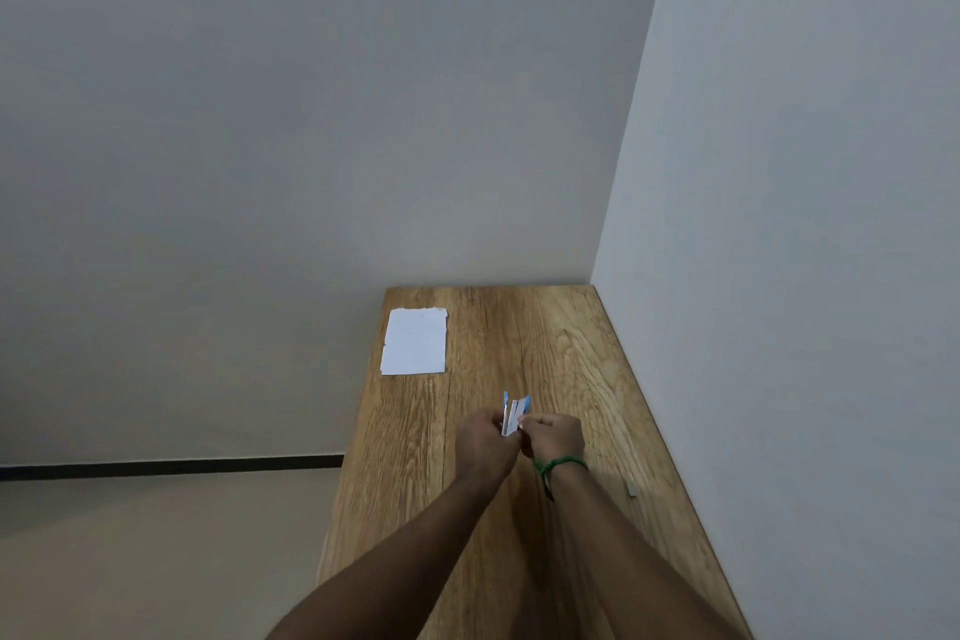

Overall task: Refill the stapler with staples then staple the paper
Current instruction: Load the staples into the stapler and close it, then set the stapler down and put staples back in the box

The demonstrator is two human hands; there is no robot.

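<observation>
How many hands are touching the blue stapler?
2: the left hand grips the stapler from its left side; the right hand pinches it from the right.

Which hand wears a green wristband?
The right hand, with a green cord band at its wrist; the left hand has a bare wrist. Both are at the blue-and-silver stapler.
</observation>
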